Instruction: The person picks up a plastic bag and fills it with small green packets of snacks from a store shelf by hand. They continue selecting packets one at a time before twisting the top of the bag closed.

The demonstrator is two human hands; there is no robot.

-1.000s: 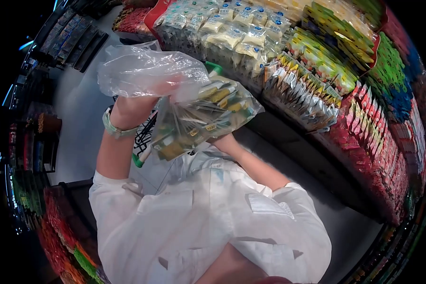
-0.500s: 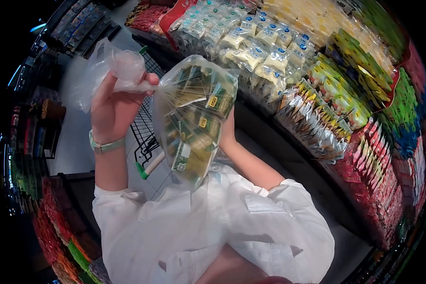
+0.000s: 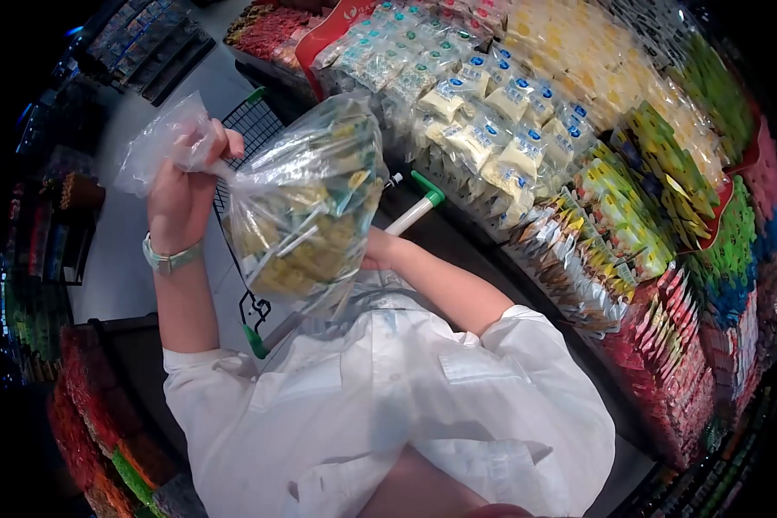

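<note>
A clear plastic bag [image 3: 315,194] filled with several green-and-yellow packets hangs in front of my chest. My left hand [image 3: 180,194], with a pale green band [image 3: 174,257] at the wrist, is closed around the bag's gathered neck. Loose plastic from the bag's top sticks out past its fingers. Against the lower right side of the bag is my right hand [image 3: 382,249]. Its fingers are hidden behind the bag, so I cannot see how they are bent.
Behind the bag stands a shopping cart [image 3: 252,125] with a green-ended handle [image 3: 414,211]. A display of white-and-blue packets [image 3: 492,129] runs along the right, beside red packets [image 3: 656,363]. More shelves [image 3: 160,47] stand at the far left, over a grey floor [image 3: 129,224].
The bag has tilted and moved slightly left, with its packed part turned. My left hand has shifted left and down, and my right hand lower and left. More of the cart handle now shows.
</note>
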